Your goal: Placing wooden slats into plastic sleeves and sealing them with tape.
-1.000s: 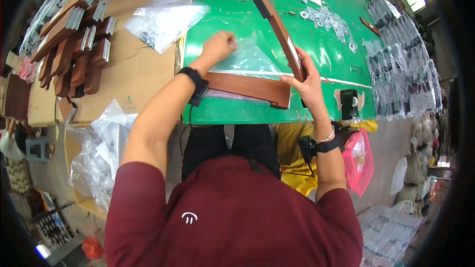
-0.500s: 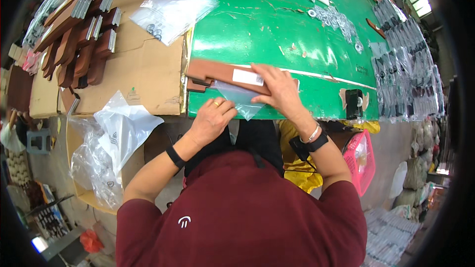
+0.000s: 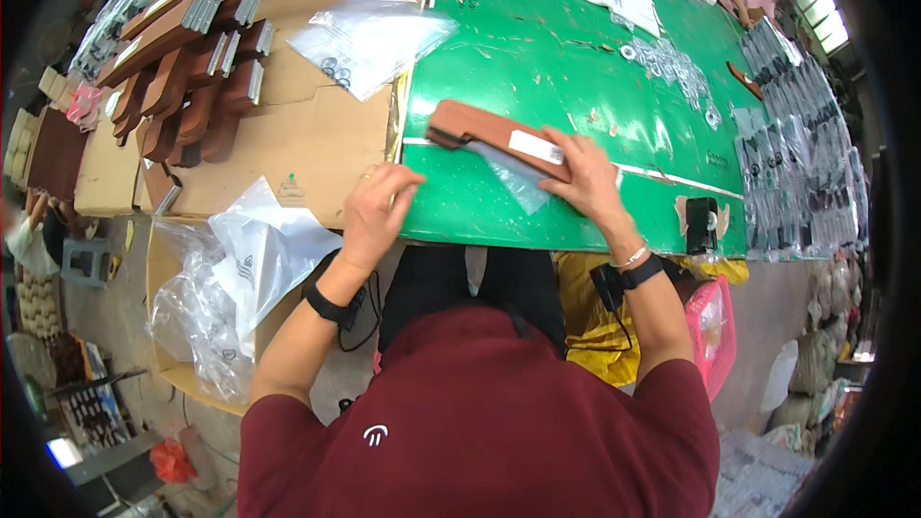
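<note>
Packing step in hand, judged from layout: brown wooden piece [image 3: 494, 137] w/ white label lies flat on green table [image 3: 537, 48], near the front edge, partly over a clear plastic bag [image 3: 513, 176] that pokes out beneath it toward the person. Right hand [image 3: 585, 177] rests on the label end of the piece, fingers spread and pressing down on wood and bag together; not a closed grip, more a flat hold-down. Left hand [image 3: 376, 211] is off the piece, at the table's left edge where cardboard sheet [image 3: 288, 134] meets the green top; fingers curled loosely, nothing visibly held, though thumb side is hidden so cannot tell for certain. Hands well apart. Surroundings: stack of like wooden pieces w/ metal fittings [image 3: 182, 48] on the cardboard at far left; loose clear bags [image 3: 369, 34] at its far edge; more clear bags in a box [image 3: 240, 278] below the left hand; small metal rings [image 3: 672, 62] scattered on the table at right; rows of bagged items [image 3: 796, 144] along the right rim. Assessment: piece appears at the bagging stage, bag mouth not yet opened around it. Next move likely calls for the left hand to come back to the bag's open end, lift one film layer, while the right steadies or slides the piece in; thin film prone to clinging and creasing, so care req'd.
</note>
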Demonstrator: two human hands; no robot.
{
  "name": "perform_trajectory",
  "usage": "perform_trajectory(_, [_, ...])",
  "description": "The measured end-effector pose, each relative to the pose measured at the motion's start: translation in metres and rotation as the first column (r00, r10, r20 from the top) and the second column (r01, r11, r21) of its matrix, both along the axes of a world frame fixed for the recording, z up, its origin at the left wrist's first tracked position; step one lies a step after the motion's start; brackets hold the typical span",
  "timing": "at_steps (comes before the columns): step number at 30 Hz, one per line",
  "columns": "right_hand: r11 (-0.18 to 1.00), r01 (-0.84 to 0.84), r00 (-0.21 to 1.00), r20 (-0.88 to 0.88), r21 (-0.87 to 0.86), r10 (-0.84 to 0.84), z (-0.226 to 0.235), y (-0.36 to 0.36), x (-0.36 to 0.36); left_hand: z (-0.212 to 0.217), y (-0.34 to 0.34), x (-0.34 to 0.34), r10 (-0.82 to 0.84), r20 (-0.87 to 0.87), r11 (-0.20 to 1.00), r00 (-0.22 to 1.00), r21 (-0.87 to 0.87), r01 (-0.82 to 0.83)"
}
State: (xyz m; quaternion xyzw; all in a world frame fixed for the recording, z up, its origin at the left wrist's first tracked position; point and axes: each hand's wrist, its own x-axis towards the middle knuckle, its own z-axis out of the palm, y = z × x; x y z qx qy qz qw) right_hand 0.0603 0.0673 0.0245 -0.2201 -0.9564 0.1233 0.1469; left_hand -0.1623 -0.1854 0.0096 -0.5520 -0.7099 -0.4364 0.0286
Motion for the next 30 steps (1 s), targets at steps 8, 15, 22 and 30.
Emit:
perform_trajectory(8, [0.986,0.157,0.986,0.055,0.058,-0.16,0.0,0.038,0.024,0.008,0.048,-0.129,0.319,0.136,0.922,0.938,-0.275,-0.273])
perform_trajectory(15, [0.985,0.165,0.972,-0.175,0.048,-0.155,0.029,0.025,-0.006,0.002,0.133,-0.193,0.341,-0.213,0.845,0.916,-0.357,-0.398])
perform_trajectory(22, [0.993,-0.052,0.953,-0.303,-0.102,0.018,0.031,-0.002,-0.046,-0.032,0.166,-0.208,0.396,-0.274,0.721,0.876,-0.498,-0.482])
perform_trajectory(30, [0.852,-0.23,0.908,-0.418,-0.471,0.014,0.031,-0.019,-0.086,0.013,0.089,-0.19,0.28,-0.253,0.944,0.926,-0.104,-0.314])
